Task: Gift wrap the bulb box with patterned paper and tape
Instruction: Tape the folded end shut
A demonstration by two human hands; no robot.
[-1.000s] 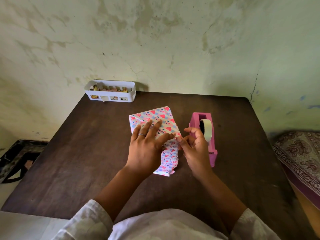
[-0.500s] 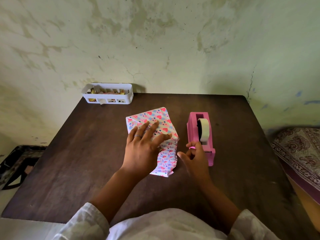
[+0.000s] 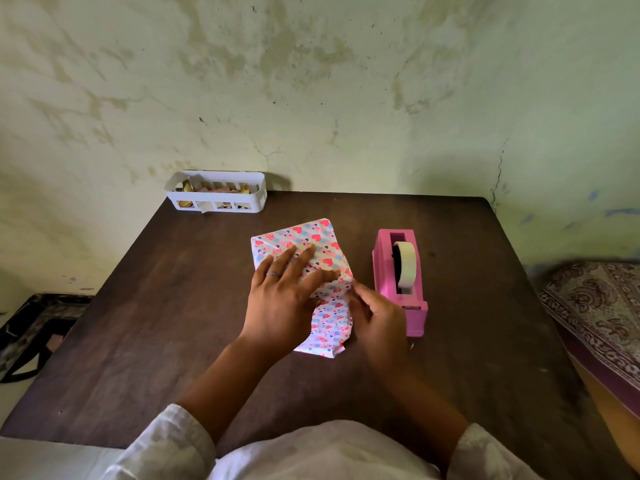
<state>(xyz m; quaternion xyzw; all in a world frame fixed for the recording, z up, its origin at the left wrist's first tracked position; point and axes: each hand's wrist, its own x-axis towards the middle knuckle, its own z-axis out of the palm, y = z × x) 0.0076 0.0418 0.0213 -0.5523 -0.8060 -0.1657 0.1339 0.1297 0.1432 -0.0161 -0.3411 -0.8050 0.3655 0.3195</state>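
Observation:
The bulb box point(image 3: 304, 237) lies mid-table, wrapped in white paper printed with pink hearts. An unfolded paper end point(image 3: 329, 327) sticks out toward me. My left hand point(image 3: 284, 296), a ring on one finger, presses flat on top of the box with fingers spread. My right hand point(image 3: 377, 320) is at the box's right near corner, its fingertips touching the paper beside my left forefinger. No tape piece is visible in it. A pink tape dispenser point(image 3: 398, 271) with a pale tape roll point(image 3: 407, 265) stands just right of the box.
A white slotted basket point(image 3: 216, 195) holding small scraps sits at the dark wooden table's point(image 3: 156, 323) far left corner by the wall. A patterned cloth point(image 3: 599, 306) lies off the right side. A dark object point(image 3: 31, 327) rests on the floor at left.
My right hand went from the box to the dispenser's front end, then came back to the box's right near corner. My left hand stayed pressed on the box.

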